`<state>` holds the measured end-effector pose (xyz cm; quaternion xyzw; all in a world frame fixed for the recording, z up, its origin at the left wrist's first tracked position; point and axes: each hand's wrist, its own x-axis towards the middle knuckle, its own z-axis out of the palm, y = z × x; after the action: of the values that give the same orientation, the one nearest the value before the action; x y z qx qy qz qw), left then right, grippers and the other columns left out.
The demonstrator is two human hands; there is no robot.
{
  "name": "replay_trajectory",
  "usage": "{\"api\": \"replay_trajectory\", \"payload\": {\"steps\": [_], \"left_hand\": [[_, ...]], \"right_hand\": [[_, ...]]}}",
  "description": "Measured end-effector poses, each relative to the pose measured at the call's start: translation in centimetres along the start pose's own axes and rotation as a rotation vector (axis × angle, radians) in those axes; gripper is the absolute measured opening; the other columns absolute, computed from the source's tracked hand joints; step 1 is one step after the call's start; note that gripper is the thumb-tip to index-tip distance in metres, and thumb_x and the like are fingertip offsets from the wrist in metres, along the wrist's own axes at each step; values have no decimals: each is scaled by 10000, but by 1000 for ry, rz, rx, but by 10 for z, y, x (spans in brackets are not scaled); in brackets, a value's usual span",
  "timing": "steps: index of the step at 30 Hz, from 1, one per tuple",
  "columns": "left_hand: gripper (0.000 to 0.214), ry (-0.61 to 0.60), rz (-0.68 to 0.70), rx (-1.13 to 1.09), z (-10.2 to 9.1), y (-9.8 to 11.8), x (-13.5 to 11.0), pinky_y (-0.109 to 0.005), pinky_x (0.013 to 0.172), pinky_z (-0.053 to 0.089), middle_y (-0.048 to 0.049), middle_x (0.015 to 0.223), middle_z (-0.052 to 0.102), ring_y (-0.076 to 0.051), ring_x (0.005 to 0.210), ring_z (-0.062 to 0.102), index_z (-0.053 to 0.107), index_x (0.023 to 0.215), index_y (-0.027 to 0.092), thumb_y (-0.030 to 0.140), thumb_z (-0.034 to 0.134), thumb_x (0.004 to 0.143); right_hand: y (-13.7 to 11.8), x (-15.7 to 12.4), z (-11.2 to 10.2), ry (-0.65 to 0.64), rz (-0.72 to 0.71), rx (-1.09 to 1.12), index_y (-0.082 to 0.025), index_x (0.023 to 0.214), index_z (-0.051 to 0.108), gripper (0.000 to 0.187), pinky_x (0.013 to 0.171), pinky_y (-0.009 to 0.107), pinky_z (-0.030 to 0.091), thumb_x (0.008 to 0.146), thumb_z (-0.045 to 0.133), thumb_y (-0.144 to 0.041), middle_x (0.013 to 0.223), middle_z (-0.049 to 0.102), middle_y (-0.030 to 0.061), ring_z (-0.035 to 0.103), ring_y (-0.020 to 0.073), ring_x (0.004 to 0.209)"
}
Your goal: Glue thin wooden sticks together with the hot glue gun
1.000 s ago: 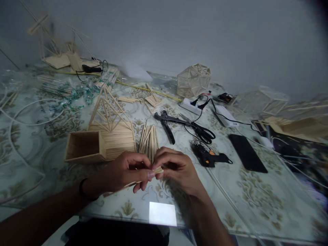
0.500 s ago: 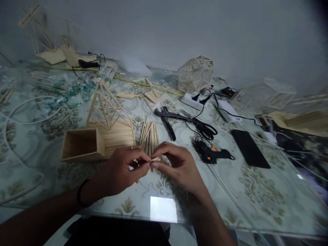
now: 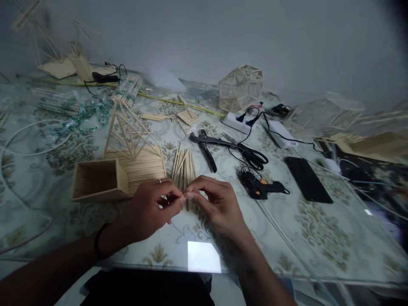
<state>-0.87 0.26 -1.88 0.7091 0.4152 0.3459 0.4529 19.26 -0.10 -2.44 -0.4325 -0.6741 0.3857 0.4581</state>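
The left hand (image 3: 148,210) and right hand (image 3: 218,204) are meeting fingertip to fingertip just above the surface (image 3: 287,229), pinching what looks like a small wooden stick (image 3: 184,195) between them, just in front of a loose stick pile (image 3: 184,165).

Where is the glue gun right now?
Head view: the glue gun lies right of the right hand, nearer the person than the scissors, left of the black phone.

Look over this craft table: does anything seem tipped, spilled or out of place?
Nothing looks spilled or broken. A black cable trails from the power strip across the scissors to the glue gun, which lies on its side. The left hand and right hand pinch one stick.
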Motion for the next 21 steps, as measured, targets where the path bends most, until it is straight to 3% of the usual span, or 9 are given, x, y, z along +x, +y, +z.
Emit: {"api": "replay_trajectory", "payload": {"steps": [3,7,10,12,14,17,21], "left_hand": [[161,0,-29,-64,-3,5,2,-142,444,498,41,667,613,-60,467,606,721,767,155,176,677,920],[177,-98,-112,-295,-7,11,1,-152,425,503,35,654,626,-64,439,604,718,758,152,229,714,918],[201,-152,-216,-441,-7,8,0,-163,425,502,32,609,650,-75,419,606,696,763,159,269,743,925],[196,-181,-253,-515,-7,5,0,-165,423,499,29,592,670,-80,412,608,691,772,163,271,751,925],[194,-211,-281,-583,-7,3,0,-170,412,494,24,582,686,-86,402,610,688,770,164,269,755,918],[198,-271,-324,-654,-9,4,2,-168,395,476,19,563,699,-89,387,612,692,757,163,272,758,908],[212,-345,-362,-684,-9,6,1,-155,413,484,17,574,720,-82,401,636,706,765,162,287,747,931]], "right_hand": [[2,3,3,32,176,143,-208,764,824,226,610,254,491,863,863,-408,695,737,14,637,137,623],[10,4,-2,-20,339,431,-232,780,864,418,566,267,530,619,977,-602,643,740,9,646,150,560],[16,2,-9,18,274,568,-241,874,887,458,575,267,541,681,930,-654,683,749,21,646,140,563],[16,1,-13,39,224,581,-260,945,888,353,599,250,546,764,922,-561,720,748,15,649,125,591],[12,0,-15,-23,211,573,-276,993,885,293,620,237,561,765,956,-445,765,745,10,663,118,630],[5,2,-13,-151,188,588,-255,959,884,262,623,235,577,749,974,-384,814,740,27,689,129,680],[3,2,-11,-137,105,533,-236,859,867,196,610,239,563,792,945,-402,768,737,33,687,139,677]]}}
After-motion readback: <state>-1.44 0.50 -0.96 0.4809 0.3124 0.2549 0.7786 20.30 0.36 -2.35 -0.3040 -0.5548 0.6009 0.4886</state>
